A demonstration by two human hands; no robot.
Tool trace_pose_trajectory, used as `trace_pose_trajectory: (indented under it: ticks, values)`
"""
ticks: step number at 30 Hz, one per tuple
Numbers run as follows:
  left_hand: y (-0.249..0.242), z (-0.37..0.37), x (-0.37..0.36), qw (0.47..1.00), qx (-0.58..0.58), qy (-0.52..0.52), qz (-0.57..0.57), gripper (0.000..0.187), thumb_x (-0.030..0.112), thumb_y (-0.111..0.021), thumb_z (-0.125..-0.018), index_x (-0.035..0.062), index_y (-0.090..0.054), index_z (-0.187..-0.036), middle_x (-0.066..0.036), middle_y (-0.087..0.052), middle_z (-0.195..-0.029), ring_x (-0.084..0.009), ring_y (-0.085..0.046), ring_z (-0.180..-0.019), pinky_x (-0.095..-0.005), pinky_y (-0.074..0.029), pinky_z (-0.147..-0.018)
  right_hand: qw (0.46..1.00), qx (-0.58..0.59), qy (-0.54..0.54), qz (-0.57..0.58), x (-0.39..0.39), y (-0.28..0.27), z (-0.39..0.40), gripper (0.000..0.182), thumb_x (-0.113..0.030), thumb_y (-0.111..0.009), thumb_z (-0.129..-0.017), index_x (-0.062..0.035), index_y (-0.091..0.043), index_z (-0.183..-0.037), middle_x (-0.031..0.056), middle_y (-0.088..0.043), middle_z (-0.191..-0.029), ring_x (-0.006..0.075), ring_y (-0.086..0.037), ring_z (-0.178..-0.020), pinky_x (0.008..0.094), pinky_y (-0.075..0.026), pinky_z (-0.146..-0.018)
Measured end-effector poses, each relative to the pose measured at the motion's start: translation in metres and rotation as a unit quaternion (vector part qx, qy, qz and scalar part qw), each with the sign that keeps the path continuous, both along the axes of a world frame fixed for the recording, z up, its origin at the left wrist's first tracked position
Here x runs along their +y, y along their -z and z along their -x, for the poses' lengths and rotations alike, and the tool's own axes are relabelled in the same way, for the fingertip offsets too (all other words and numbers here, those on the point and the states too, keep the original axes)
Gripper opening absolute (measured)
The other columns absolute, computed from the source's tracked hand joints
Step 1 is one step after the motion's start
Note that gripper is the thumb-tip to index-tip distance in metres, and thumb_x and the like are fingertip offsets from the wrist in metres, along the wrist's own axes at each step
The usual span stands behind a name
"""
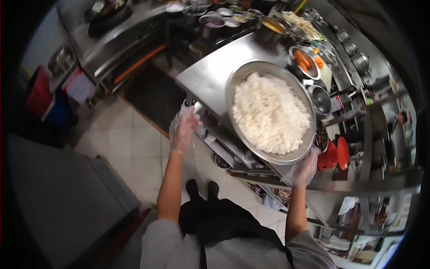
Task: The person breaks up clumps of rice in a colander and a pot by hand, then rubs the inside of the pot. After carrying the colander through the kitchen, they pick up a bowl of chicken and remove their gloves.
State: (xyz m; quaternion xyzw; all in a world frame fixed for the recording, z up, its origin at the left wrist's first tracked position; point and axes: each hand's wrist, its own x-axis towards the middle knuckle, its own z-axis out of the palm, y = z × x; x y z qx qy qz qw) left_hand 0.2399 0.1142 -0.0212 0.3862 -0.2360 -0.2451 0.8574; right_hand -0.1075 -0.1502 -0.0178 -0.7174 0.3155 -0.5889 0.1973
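Observation:
A wide metal bowl point(231, 107) heaped with cooked white rice point(271, 114) rests on the steel worktable point(208, 74). My right hand point(306, 169), in a clear plastic glove, is at the bowl's near right rim and appears to grip it; its fingers are partly hidden and blurred. On the other side, my left hand point(183, 130), also gloved in clear plastic, is held beside the table's left edge, apart from the bowl. Its fingers are loosely bent and nothing shows in them.
Behind the rice stand a bowl of orange pieces point(304, 62), a metal pot point(271, 29) and several small ingredient bowls. An empty metal bowl point(319, 99) and a red container point(328, 157) are at the right. A grey cabinet point(67, 193) stands at left; a dark mat point(152, 98) covers some tiles.

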Motion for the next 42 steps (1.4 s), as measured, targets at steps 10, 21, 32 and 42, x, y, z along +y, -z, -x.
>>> trace_pose_trajectory:
  ticks: [10,21,32,42]
  values:
    - [0.260,0.193,0.046,0.871,0.401,-0.103,-0.263,0.022,0.025,-0.049,-0.086,0.0074,-0.057,-0.097,-0.001,-0.056,-0.072,-0.0111,-0.055,-0.063,-0.0244,-0.045,-0.055,0.839,0.423,-0.314,-0.139,0.091,0.179,-0.134,0.009,-0.011,-0.054,-0.081,-0.0026,-0.057,-0.081,0.0112,-0.054,-0.068,0.0196,-0.055,-0.069,0.0330,-0.043,-0.059]
    - [0.296,0.071,-0.048,0.917,-0.026,-0.164,-0.362,0.030,0.008,-0.057,-0.076,0.0030,-0.052,-0.104,-0.014,-0.056,-0.099,-0.0257,-0.055,-0.089,-0.0339,-0.043,-0.077,0.741,0.059,-0.241,-0.623,0.001,0.226,-0.362,0.027,-0.034,-0.051,-0.087,-0.0153,-0.047,-0.106,-0.0007,-0.051,-0.068,0.0060,-0.043,-0.049,0.0201,-0.035,-0.042]
    - [0.203,-0.157,-0.231,0.770,-0.408,-0.360,-0.332,0.063,0.018,-0.068,-0.072,0.0029,-0.037,-0.125,-0.014,-0.045,-0.117,-0.0266,-0.044,-0.111,-0.0341,-0.037,-0.094,0.728,0.050,-0.304,-0.612,-0.038,0.228,-0.363,0.023,-0.034,-0.047,-0.089,-0.0105,-0.051,-0.090,0.0029,-0.050,-0.072,0.0101,-0.041,-0.048,0.0226,-0.034,-0.043]
    - [0.220,-0.193,-0.257,0.666,-0.505,-0.468,-0.287,0.106,0.056,-0.067,-0.061,-0.0004,-0.016,-0.134,-0.023,-0.044,-0.117,-0.0386,-0.041,-0.109,-0.0464,-0.028,-0.094,0.761,0.138,-0.301,-0.558,-0.050,0.211,-0.391,0.028,-0.035,-0.047,-0.089,-0.0082,-0.050,-0.082,0.0025,-0.048,-0.066,0.0093,-0.038,-0.048,0.0225,-0.033,-0.044]
